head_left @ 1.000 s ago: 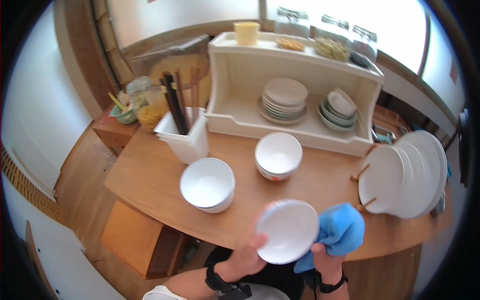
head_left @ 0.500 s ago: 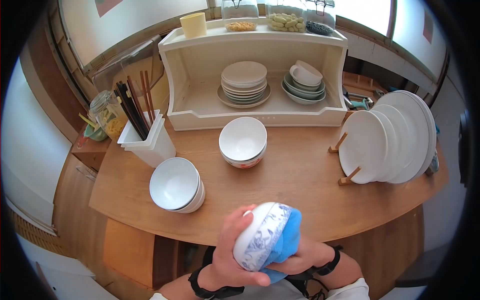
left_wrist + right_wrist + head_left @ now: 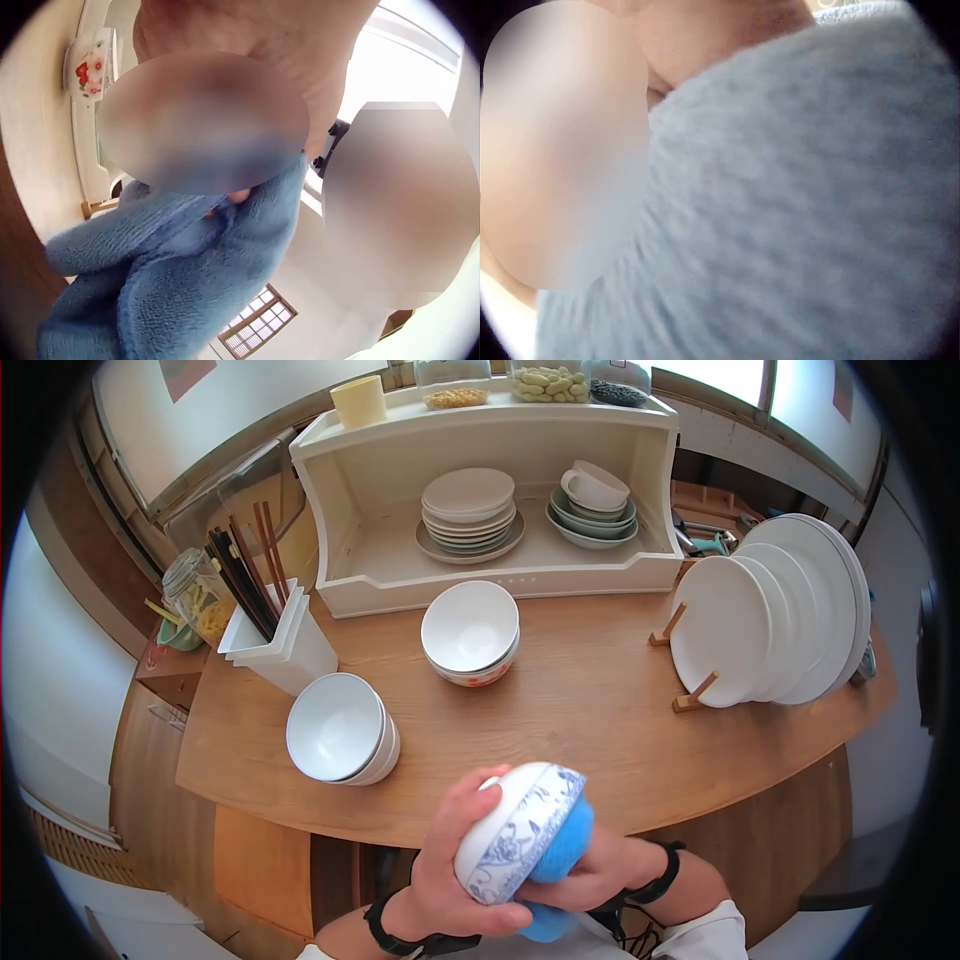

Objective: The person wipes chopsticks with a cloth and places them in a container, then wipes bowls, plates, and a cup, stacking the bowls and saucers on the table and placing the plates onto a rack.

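Note:
Tilted on its side, a white bowl with a blue floral band [image 3: 525,830] is gripped by my left hand [image 3: 445,875], fingers and thumb curled round its base and rim. My right hand [image 3: 610,865] holds a blue cloth [image 3: 565,845] against the inside of the bowl; its fingertips are hidden behind the cloth and bowl. In the left wrist view the cloth [image 3: 202,277] hangs in folds below my blurred hand. Cloth [image 3: 802,195] fills most of the right wrist view.
Stacked bowls [image 3: 335,728] stand at the left, more bowls [image 3: 470,628] near the middle. A white container [image 3: 285,645] holds chopsticks. Behind is a cream shelf [image 3: 500,582] with plates and bowls; at the right, white plates [image 3: 722,630] stand in a wooden rack [image 3: 695,695].
The bowl has turned from facing up to its side, and the cloth has moved from beside it into its opening. Since the middle frame, bowl and hands have shifted slightly left.

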The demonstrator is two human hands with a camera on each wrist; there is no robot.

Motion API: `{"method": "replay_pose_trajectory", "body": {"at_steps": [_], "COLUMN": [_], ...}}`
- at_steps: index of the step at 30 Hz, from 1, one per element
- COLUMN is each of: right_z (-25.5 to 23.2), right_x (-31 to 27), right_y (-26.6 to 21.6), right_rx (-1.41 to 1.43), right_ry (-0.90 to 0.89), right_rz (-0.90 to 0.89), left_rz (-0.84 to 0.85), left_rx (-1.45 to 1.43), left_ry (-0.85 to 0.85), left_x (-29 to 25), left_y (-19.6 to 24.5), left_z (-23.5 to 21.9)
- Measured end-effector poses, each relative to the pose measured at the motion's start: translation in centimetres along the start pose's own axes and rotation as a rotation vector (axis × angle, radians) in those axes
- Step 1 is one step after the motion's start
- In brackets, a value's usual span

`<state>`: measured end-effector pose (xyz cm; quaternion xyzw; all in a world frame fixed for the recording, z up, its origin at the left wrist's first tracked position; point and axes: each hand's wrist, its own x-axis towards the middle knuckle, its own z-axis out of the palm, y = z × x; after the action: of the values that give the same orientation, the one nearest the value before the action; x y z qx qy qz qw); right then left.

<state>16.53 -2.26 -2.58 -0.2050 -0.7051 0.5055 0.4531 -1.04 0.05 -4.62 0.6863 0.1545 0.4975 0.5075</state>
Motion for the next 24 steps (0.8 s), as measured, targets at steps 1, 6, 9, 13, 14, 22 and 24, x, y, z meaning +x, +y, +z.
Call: {"method": "replay_pose_trajectory", "body": {"at_steps": [1, 6, 9, 13, 14, 22, 24], "right_z": [0.9, 2.0, 0.2, -1.1, -0.3, -2.5, -3.0], "right_x": [-0.2, -1.1, -0.8, -1.0, -0.9, -2.1, -2.5], "right_y": [0.1, 3.7, 2.4, 1.3, 0.5, -4.8, -6.0], "right_rx": [0.053, -0.273, -0.258, 0.234, 0.299, -0.354, -1.11], "right_ry": [0.199, 0.331, 0.078, -0.096, 0.069, 0.595, 0.401], "right_rz": [0.001, 0.162, 0.116, 0.055, 0.035, 0.066, 0.159], "left_rz": [-0.001, 0.256, 0.283, 0.177, 0.163, -0.363, -0.352], "left_rx": [0.0, 0.469, 0.674, 0.214, 0.117, -0.261, -0.317], "left_ry": [0.0, -0.017, -0.096, -0.207, -0.148, 0.359, 0.354], "left_x": [0.0, 1.1, 1.2, 1.6, 1.6, 2.4, 2.1], "left_y": [0.0, 1.3, 1.0, 0.4, 0.0, 1.6, 1.1], "left_z": [0.2, 0.7, -0.1, -0.4, -0.4, -0.2, -0.6]}}
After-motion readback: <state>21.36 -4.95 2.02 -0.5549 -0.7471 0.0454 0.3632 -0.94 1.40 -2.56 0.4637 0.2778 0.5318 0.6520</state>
